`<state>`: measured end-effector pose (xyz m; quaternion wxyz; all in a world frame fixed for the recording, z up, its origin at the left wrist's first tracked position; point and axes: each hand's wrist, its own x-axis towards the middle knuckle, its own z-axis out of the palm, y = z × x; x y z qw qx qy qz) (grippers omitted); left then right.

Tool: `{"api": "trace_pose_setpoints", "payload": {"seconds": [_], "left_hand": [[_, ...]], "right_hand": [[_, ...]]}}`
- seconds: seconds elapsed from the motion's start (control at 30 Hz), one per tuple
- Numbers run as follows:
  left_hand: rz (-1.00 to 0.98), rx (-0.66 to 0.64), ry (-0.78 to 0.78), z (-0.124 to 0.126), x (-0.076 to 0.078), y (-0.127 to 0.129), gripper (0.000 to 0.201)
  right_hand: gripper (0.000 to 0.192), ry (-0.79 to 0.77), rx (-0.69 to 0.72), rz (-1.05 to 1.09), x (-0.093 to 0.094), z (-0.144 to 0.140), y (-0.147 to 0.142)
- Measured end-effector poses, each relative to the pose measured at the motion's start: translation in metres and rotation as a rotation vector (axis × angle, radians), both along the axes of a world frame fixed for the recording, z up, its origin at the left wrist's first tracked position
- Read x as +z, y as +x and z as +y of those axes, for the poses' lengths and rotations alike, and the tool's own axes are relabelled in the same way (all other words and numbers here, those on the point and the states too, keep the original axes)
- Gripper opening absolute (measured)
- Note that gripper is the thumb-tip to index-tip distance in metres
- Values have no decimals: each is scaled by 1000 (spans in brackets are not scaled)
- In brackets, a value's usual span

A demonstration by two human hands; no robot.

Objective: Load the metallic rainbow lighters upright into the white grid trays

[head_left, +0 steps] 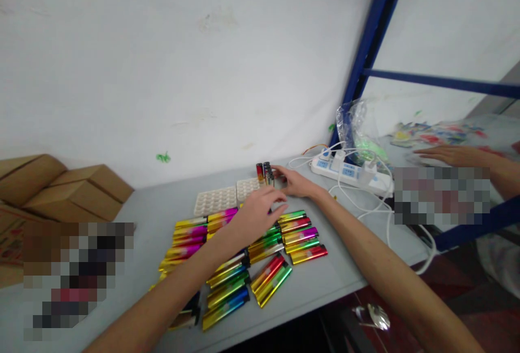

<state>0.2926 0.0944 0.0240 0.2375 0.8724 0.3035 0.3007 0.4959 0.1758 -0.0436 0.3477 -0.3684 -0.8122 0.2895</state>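
Note:
My right hand (298,182) is at the back of the table, its curved fingertips against a small cluster of upright lighters (260,171) at the right end of the white trays. The exact grip is partly hidden. Over the near side of the right tray (247,186) hovers my left hand (262,207), thumb and fingers apart, with nothing visible in it. A second white tray (215,201), full of small round hollows, lies to its left. Below my hands, several shiny lighters (225,307) in gold, red, green, blue and purple lie in rows. My left forearm hides some of them.
Brown cardboard boxes (77,193) stand at the left. To the right lie a white power strip (353,174) with plugs and loose cables, and a clear plastic bag (352,125). Behind the blue metal frame (371,33), another person's hand (450,154) rests near colourful pieces.

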Motion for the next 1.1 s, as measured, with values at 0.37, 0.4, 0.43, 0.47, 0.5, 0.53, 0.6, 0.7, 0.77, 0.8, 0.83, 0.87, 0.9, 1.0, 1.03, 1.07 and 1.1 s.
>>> {"api": "trace_pose_setpoints", "payload": {"seconds": [0.37,0.4,0.43,0.47,0.5,0.53,0.6,0.7,0.77,0.8,0.83,0.87,0.9,1.0,1.03,1.07,1.1], "left_hand": [[345,-155,60,8,-24,31,19],[298,-156,22,10,-23,31,17],[243,-143,-11,11,-22,31,15],[180,-117,-41,11,-19,30,13],[108,-86,-76,10,-15,28,13],[31,-60,-129,8,-10,25,14],[-118,-51,-321,2,0,16,19],[-305,-88,-676,-10,14,-2,25],[-406,-78,-787,-18,19,-15,27],[-441,-54,-797,-21,20,-21,29],[-462,-17,-781,-24,20,-27,30],[-467,34,-738,-26,19,-32,32],[-453,95,-670,-27,18,-37,33],[-339,286,-373,-29,17,-51,36],[-291,333,-278,-29,17,-54,37],[-244,370,-198,-29,17,-57,38],[-200,397,-135,-29,18,-59,38]], "right_hand": [[86,12,-8,-7,1,2,-2],[85,11,-9,-8,1,3,-2],[85,11,-12,-11,1,3,-1],[84,12,-16,-12,0,3,0],[83,16,-12,-13,0,3,0],[82,21,1,-12,0,3,1],[81,33,35,-5,1,2,1],[83,32,39,7,3,-1,1],[87,18,7,-1,4,-3,0],[89,12,-8,-11,4,-4,-1],[89,9,-21,-23,5,-4,-1],[90,9,-32,-35,5,-5,-1],[89,9,-42,-44,5,-5,-1],[89,-6,-63,-68,5,-6,-1],[89,-12,-70,-74,5,-7,-1],[89,-17,-78,-77,4,-7,-1],[89,-18,-85,-80,4,-7,-1]]}}
